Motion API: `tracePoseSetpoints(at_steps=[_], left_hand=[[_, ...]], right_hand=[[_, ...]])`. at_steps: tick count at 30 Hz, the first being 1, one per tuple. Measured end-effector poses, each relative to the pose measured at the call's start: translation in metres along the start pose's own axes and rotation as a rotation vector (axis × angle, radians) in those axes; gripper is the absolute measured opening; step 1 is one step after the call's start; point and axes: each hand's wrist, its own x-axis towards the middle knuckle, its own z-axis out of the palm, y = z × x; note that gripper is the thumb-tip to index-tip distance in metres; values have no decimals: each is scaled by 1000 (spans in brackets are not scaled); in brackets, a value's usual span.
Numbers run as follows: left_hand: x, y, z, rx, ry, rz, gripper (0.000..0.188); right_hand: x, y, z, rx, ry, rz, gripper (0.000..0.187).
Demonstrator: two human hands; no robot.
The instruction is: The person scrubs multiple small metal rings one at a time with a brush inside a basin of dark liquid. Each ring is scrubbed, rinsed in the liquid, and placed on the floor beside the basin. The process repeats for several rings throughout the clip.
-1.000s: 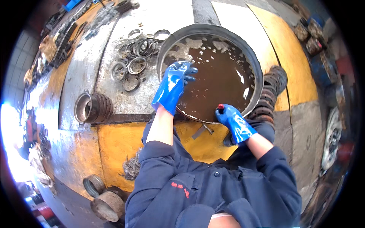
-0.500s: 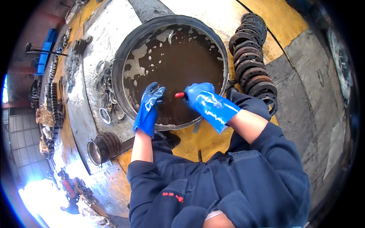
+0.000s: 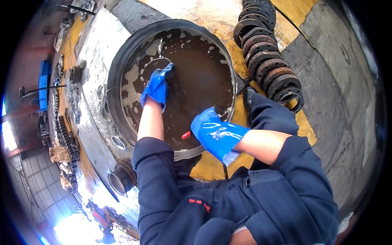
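Note:
A wide dark round tub (image 3: 118,108) of murky brown liquid (image 3: 200,81) stands before me. My left hand (image 3: 157,83), in a blue rubber glove, reaches over its left half. The fingers are closed at the edge of a thin metal ring (image 3: 157,59), whose far arc shows at the liquid's surface; the rest is hidden by the glove and liquid. My right hand (image 3: 206,124), gloved alike, is closed over the near right part of the tub. A tool's red handle (image 3: 186,135) pokes out from the left of that fist; its other end is hidden.
Dark and rusty flanged discs (image 3: 267,61) lie in a long leaning row right of the tub. Left of it are loose metal rings (image 3: 119,142) and a cylindrical part (image 3: 118,182). My shoe (image 3: 248,98) rests close to the tub's right rim.
My left hand has moved farther over the tub and closed on a ring that did not show before. My right hand, with the red-handled tool, has shifted nearer to me.

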Motion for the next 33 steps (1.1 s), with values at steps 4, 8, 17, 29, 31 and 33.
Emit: tracePoseSetpoints(at_steps=[4, 8, 17, 29, 31, 33], left_hand=[[49, 16, 12, -327, -91, -550, 43], [67, 39, -6, 203, -23, -526, 64], [121, -53, 11, -106, -183, -479, 39], [70, 64, -3, -167, 39, -406, 26], [52, 82, -15, -50, 1, -386, 25], [33, 90, -34, 49, -46, -394, 24]], right_hand=[[9, 1, 10, 27, -109, -81, 28], [14, -8, 14, -7, -157, -102, 31], [12, -11, 14, 7, -169, -164, 27], [-7, 7, 18, 69, -79, -90, 30], [-9, 14, 20, 83, -56, -57, 31], [-13, 18, 18, 90, -30, -38, 31]])
